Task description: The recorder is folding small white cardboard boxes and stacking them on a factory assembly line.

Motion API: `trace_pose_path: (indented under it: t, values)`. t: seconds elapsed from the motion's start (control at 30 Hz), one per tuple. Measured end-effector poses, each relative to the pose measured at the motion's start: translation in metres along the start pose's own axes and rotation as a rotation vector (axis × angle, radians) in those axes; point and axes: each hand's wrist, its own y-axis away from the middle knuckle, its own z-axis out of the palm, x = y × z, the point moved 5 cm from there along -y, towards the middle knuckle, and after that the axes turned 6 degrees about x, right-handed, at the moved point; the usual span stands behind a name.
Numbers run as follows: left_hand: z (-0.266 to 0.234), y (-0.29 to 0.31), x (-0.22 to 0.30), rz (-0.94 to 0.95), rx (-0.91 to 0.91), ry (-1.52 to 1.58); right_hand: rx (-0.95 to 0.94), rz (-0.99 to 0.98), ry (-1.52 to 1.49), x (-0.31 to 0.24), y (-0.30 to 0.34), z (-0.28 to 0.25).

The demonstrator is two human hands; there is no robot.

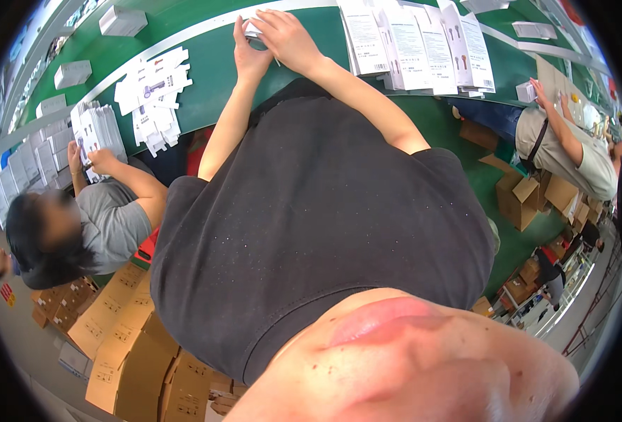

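Observation:
At the table's far edge, my left hand (252, 55) and my right hand (286, 39) are close together, both closed around a small white carton (252, 30). The fingers cover most of it, so its full shape is hidden. To the right of my hands lie stacks of flat printed white cartons (416, 53) with earphone pictures on them. On the left, a loose pile of unfolded white cartons (157, 88) is spread on the green table (205, 63).
A co-worker (107, 218) at my left handles a stack of flat cartons (98, 133). Another person (564, 133) stands at the right, a hand at a small white box (526, 92). Folded white boxes (122, 22) sit on the green belt beyond a pale rail. Brown cardboard boxes (124, 344) stand behind me.

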Motion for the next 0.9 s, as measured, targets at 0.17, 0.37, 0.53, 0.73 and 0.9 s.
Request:
trace_pose_path:
  t: [0.17,0.37,0.53,0.73,0.9]
  values:
    - [-0.003,0.002,-0.015,-0.087,-0.031,0.119,-0.019,-0.017,0.045,-0.004,0.008,0.025]
    - [-0.005,0.004,-0.014,-0.067,-0.109,0.122,-0.106,0.078,0.034,-0.010,0.010,0.022]
    - [-0.004,0.004,-0.018,-0.108,-0.114,0.102,-0.204,0.093,0.135,-0.015,0.006,0.017]
    - [-0.001,-0.003,-0.011,0.003,-0.100,0.016,0.042,0.243,-0.241,0.006,0.022,-0.004]
    - [-0.002,-0.005,0.011,0.216,-0.026,0.016,0.039,0.436,-0.531,0.038,0.079,-0.007]
